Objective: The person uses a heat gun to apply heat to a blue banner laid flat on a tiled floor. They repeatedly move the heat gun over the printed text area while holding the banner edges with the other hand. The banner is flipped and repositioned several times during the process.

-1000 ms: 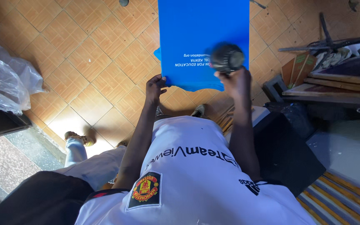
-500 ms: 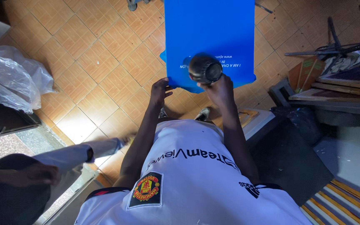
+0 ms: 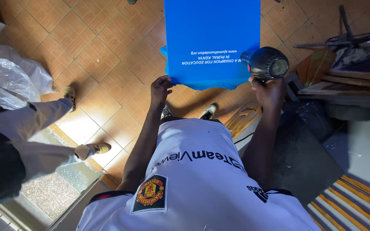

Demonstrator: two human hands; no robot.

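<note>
Hands point(image 3: 161, 90) gripping blue sheet point(image 3: 213, 38), top cropped

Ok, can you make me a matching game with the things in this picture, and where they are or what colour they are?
Things:
1. left hand
2. right hand
3. plastic sheet
4. floor tiles

Matches:
A. crumpled and see-through, at the far left
B. holds the dark round-ended tool
C. orange-brown squares
D. grips the bottom edge of the blue cloth

Pairs: 1-D, 2-B, 3-A, 4-C
</note>
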